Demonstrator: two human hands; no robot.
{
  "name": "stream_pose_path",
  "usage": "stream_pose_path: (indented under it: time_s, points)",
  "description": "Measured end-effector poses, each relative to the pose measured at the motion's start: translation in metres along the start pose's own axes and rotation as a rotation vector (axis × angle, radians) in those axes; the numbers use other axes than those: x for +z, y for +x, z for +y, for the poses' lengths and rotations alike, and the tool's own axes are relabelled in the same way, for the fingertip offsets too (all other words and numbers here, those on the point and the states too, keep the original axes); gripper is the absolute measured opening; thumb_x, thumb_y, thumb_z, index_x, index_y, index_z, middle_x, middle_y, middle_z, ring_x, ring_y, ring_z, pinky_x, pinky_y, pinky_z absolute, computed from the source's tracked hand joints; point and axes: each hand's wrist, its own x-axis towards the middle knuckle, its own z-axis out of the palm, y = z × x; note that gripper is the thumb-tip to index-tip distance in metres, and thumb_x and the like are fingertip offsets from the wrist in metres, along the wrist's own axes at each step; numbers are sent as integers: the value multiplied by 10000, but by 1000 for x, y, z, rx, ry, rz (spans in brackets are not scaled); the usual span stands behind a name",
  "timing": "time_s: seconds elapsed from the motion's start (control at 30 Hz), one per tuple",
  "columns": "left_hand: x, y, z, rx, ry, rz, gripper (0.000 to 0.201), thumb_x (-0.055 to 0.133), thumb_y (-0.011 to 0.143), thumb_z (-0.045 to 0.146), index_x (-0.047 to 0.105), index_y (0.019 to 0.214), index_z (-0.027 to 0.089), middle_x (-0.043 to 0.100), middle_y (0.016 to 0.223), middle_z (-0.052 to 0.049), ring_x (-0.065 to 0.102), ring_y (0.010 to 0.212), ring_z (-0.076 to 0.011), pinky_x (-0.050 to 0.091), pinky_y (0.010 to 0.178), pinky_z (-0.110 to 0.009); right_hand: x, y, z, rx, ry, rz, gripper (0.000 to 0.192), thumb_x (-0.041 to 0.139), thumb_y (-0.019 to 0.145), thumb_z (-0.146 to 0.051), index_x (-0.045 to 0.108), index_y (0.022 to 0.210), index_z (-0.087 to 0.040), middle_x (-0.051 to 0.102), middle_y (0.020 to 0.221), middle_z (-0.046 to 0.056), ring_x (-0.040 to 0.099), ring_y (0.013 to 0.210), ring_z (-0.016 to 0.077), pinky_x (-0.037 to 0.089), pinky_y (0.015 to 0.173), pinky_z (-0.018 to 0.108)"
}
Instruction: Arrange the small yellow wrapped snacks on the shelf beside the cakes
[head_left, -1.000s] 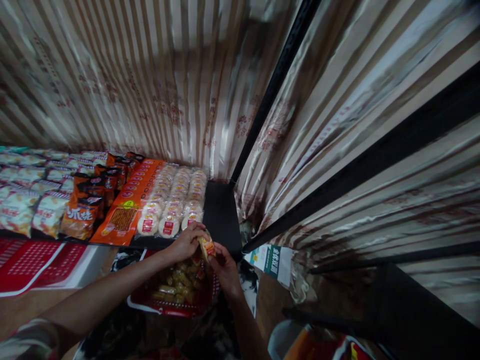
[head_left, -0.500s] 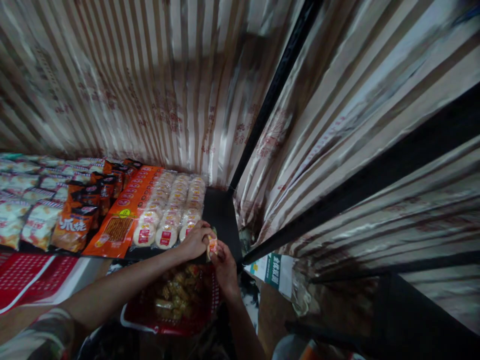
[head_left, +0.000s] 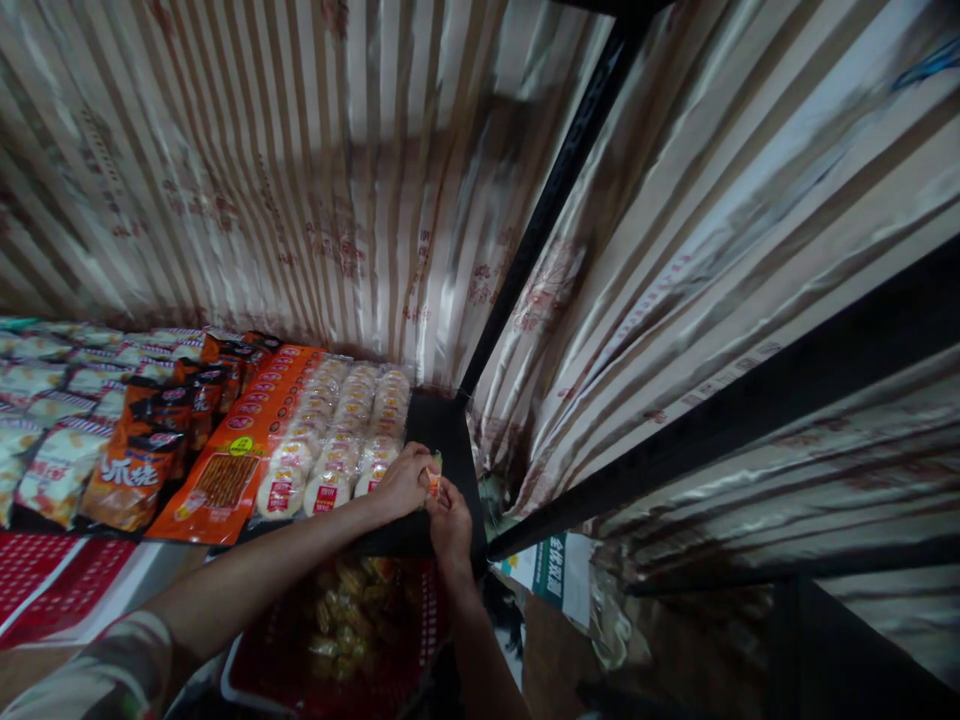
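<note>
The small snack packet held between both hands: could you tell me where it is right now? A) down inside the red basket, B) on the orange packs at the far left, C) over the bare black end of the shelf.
C: both hands pinch the small snack packet over the bare black shelf end, above the red basket.

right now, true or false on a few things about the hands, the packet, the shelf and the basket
1. Both hands, left hand and right hand, are on one small snack packet. True.
2. The packet is held over the white carton. False: it is over the bare end of the black shelf.
3. The red basket is below the hands. True.
4. The red basket holds nothing. False: yellowish packets lie in it.
</note>
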Motion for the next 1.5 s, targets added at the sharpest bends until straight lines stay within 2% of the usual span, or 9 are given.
stream_pose_path:
  time_s: [0.17, 0.33, 0.57, 0.73, 0.93, 1.03, 1.13, 1.3, 1.5]
  points:
    - [6, 12, -8, -2, -4, 33, 294, 427, 726, 8, 637, 847, 174, 555, 1048, -59, 552, 979, -155, 472, 877, -301, 6, 15, 3, -15, -77, 56, 359, 591, 692, -396, 643, 992, -205, 638, 1012, 88, 626, 830, 195, 500, 779, 320]
    - [7, 27, -10, -5, 12, 58, 318, 434, 700, -15, 631, 876, 163, 566, 1099, -70, 546, 1039, -169, 446, 948, -331, 13, 36, 6, -39, -128, 73, 366, 564, 715, -413, 639, 1004, -202, 627, 1026, 101, 623, 828, 200, 493, 789, 327]
    - [1, 52, -4, -34, 20, -9, 362, 464, 665, -9, 608, 943, 174, 546, 1175, -84, 495, 1154, -195, 420, 1001, -325, 20, 69, 3, -35, -174, 121, 419, 552, 727, -437, 639, 1035, -167, 635, 1028, 114, 625, 847, 222, 475, 811, 348]
    - [6, 73, -9, -71, 10, 45, 387, 476, 657, -11, 603, 971, 175, 525, 1217, -90, 469, 1185, -219, 386, 1033, -368, 22, 90, -2, -39, -223, 180, 432, 563, 709, -431, 649, 1043, -172, 651, 1005, 105, 619, 901, 245, 449, 846, 359]
    - [9, 103, -13, -107, 1, 107, 486, 421, 700, -22, 555, 1130, 160, 570, 1116, -88, 568, 1016, -171, 443, 946, -311, 22, 117, -3, -114, -213, 172, 409, 517, 705, -339, 641, 1048, -154, 664, 1007, 111, 607, 945, 249, 434, 869, 356]
    - [10, 120, -14, -111, 32, 127, 488, 438, 734, 8, 510, 1200, 132, 558, 1145, -117, 572, 1010, -172, 444, 934, -303, 22, 130, -4, -141, -199, 183, 400, 497, 704, -311, 639, 1046, -160, 664, 1011, 106, 603, 951, 241, 427, 881, 350]
    - [13, 137, -17, -128, 78, 113, 404, 458, 759, 46, 543, 1149, 105, 566, 1145, -139, 574, 1010, -181, 439, 926, -294, 24, 141, -3, -149, -196, 184, 407, 474, 708, -284, 624, 1063, -155, 659, 1018, 106, 597, 952, 236, 423, 881, 350]
    - [17, 159, -25, -149, 153, 75, 277, 471, 775, 68, 616, 1002, 133, 650, 991, -105, 600, 951, -201, 448, 878, -309, 29, 156, 0, -114, -217, 211, 393, 463, 718, -268, 628, 1055, -151, 662, 995, 108, 604, 918, 235, 434, 853, 345]
    - [23, 180, -38, -194, 80, 97, 232, 474, 780, 58, 621, 931, 156, 666, 921, -44, 599, 878, -139, 445, 829, -238, 37, 171, 9, -113, -331, 290, 410, 437, 757, -290, 628, 1080, -122, 660, 1023, 137, 598, 953, 255, 435, 855, 364]
